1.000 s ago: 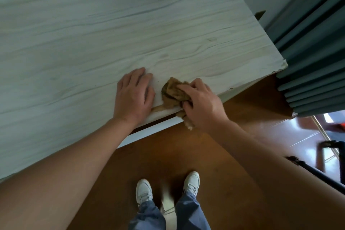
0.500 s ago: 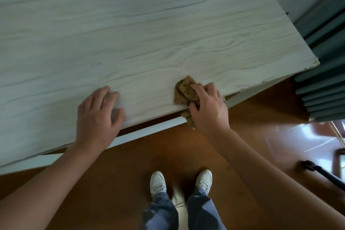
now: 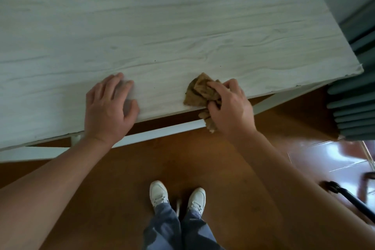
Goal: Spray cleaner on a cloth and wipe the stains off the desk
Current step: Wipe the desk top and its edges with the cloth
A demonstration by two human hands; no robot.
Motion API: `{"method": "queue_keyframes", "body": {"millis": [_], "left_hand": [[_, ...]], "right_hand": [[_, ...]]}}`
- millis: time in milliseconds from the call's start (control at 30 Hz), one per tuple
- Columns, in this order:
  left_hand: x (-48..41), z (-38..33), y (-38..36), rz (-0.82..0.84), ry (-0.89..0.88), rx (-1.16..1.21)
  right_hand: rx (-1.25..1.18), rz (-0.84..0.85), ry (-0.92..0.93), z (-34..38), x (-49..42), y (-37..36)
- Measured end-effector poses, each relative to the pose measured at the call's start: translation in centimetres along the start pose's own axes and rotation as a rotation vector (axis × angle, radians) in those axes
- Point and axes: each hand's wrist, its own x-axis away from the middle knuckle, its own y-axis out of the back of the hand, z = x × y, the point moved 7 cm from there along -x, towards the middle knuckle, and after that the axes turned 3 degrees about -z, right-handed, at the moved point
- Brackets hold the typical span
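One crumpled brown cloth (image 3: 197, 94) in the right hand (image 3: 231, 106), grip tight; left hand (image 3: 109, 108) flat on desk (image 3: 182, 26).

White shoes (image 3: 158, 193), brown floor (image 3: 121, 178), grey curtain (image 3: 357, 111)

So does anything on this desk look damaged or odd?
The desk is chipped and ragged at its near right corner, with flaking along that front edge. A few small dark specks dot the top near the cloth the right hand grips.
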Motion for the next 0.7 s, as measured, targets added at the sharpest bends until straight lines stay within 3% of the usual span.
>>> {"method": "queue_keyframes", "body": {"millis": [133,467,700], "left_hand": [[0.0,-0.1,0.0,-0.001,0.000,0.005],[0.0,0.0,0.1,0.009,0.006,0.033],[0.1,0.2,0.1,0.017,-0.017,0.060]], "right_hand": [[0.008,-0.062,-0.059,-1.5,-0.5,0.5],[0.066,-0.095,-0.080,3.2,0.6,-1.4],[0.001,0.037,0.127,10.0,3.9,-3.9]]}}
